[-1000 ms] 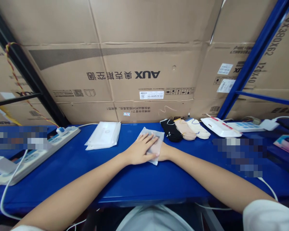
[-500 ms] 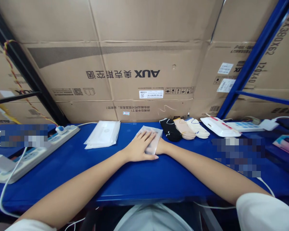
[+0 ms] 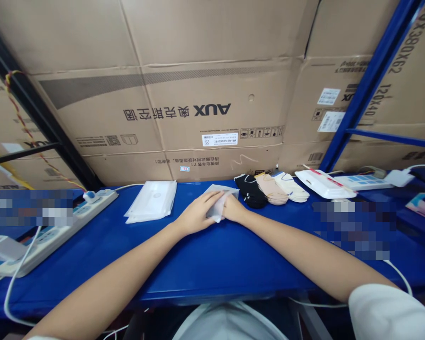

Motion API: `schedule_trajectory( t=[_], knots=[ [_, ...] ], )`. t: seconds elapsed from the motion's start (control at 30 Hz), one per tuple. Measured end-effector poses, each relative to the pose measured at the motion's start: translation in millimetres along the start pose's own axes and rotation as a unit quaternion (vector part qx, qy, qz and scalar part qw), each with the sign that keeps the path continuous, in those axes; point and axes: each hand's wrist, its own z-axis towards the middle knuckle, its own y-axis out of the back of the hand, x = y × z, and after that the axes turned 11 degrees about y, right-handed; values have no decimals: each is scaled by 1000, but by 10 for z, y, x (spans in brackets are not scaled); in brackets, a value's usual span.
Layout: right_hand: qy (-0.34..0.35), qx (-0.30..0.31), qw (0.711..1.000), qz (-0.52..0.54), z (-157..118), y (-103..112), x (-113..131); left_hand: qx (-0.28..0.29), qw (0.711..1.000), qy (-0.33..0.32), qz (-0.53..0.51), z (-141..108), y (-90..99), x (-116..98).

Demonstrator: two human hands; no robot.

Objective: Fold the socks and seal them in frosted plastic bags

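A frosted translucent plastic bag is between my two hands in the middle of the blue table. My left hand grips its left side, long fingers over the upper edge. My right hand is closed at the bag's right side, its fingertips partly hidden by the film. Whether anything lies inside the bag, I cannot tell. Just right of my right hand lie folded socks in three colours: black, beige and white.
A stack of similar frosted bags lies left of my hands. A white tray with a red-and-white stick sits beyond the socks. Power strips with cables run along the left side and the back right. A cardboard wall closes the back.
My left hand has gone from lying flat over the bag to gripping its left side. The bag is bent and tilted, and more of my right hand shows.
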Motion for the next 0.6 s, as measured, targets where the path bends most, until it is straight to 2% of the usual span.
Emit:
schedule_trajectory(
  t=[0.07, 0.13, 0.23, 0.33, 0.4, 0.47, 0.53, 0.6],
  knots=[
    [18, -87, 996, 5, -32, 71, 61, -61, 996, 44, -46, 6, 36, 77],
    [63, -188, 980, -4, -63, 139, 126, -147, 976, 117, -109, 25, 68, 144],
    [99, -286, 952, -47, -84, 191, 167, -277, 912, 220, -208, 68, 109, 221],
    [74, -331, 940, -23, -60, 173, 97, -343, 839, 314, -281, 104, 149, 285],
    [31, -353, 933, 58, -25, 154, 17, -346, 792, 365, -347, 119, 180, 321],
    [-35, -369, 913, 171, 11, 156, -52, -315, 750, 386, -434, 126, 216, 339],
    [-110, -353, 880, 297, 31, 186, -81, -236, 724, 394, -514, 119, 250, 325],
    [-180, -278, 850, 409, 28, 228, -62, -123, 716, 401, -558, 97, 262, 274]
  ],
)
